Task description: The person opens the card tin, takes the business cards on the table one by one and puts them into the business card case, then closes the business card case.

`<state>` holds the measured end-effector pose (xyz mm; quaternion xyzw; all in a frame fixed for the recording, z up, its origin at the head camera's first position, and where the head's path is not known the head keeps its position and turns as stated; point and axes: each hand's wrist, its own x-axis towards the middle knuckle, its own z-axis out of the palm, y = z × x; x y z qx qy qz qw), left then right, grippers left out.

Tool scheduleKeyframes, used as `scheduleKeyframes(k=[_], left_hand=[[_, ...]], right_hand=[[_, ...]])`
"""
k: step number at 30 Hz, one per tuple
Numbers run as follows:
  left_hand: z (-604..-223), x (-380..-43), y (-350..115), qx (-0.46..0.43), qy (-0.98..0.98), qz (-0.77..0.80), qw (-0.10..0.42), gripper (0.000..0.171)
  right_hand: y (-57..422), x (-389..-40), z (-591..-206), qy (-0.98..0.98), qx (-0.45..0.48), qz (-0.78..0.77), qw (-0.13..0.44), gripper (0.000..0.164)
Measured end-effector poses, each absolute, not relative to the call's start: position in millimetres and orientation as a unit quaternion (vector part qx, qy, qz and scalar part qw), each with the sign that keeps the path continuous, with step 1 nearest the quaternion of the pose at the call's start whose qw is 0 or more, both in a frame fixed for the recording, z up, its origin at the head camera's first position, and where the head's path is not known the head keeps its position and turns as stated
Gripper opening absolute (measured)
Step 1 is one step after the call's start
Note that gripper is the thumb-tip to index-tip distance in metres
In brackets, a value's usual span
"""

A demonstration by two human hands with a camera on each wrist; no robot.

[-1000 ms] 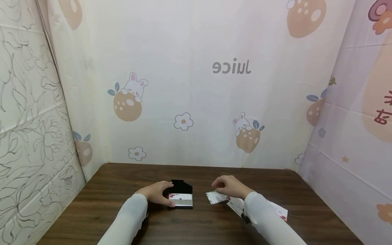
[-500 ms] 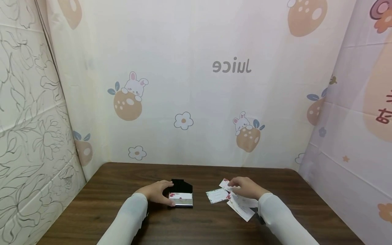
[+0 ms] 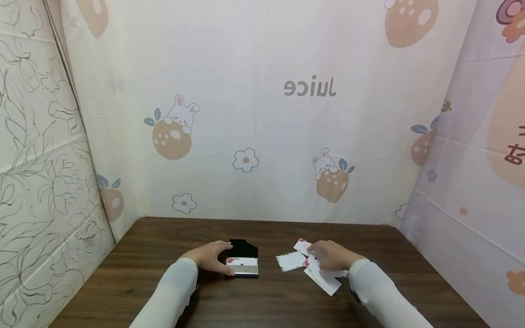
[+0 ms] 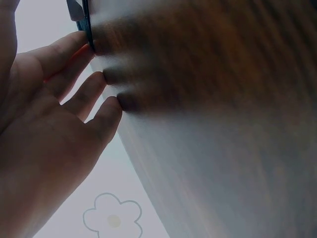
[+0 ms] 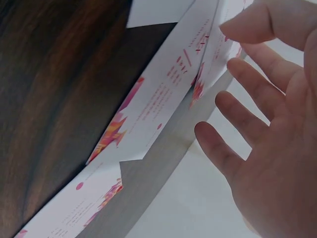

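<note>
A business card case [image 3: 246,269] lies with its black lid [image 3: 243,249] raised, floral-printed cards showing inside above a silvery front. My left hand [image 3: 209,258] steadies its left side, thumb at the front corner and index finger by the lid. In the left wrist view the lower fingertips [image 4: 113,103] rest at the tabletop, near the dark edge of the case [image 4: 88,25]. Over a loose spread of white business cards [image 3: 324,281] is my right hand [image 3: 334,256], fingertips at the upper cards. The right wrist view shows its fingers [image 5: 242,116] fairly straight and spread beside the cards [image 5: 148,104].
One card [image 3: 291,261] lies at the left of the spread, between it and the case, and another [image 3: 302,246] sticks out toward the back. The brown wooden table [image 3: 270,305] meets a patterned cloth backdrop [image 3: 262,191] at its far edge.
My right hand moved right and back from the left card, uncovering the rear card, then lowered slightly onto the spread. My left hand and the case stayed put.
</note>
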<state>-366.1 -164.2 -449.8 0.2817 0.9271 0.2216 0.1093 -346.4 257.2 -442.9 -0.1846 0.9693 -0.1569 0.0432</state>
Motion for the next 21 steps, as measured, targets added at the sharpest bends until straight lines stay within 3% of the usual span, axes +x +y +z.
scheduleKeyframes(k=[21], left_hand=[[-450.5,-367.4,-164.9,0.29,0.924,0.224,0.107,0.088]], right_hand=[[257.3,-343.6,-446.5,0.976,-0.197,-0.093,0.024,0.049]])
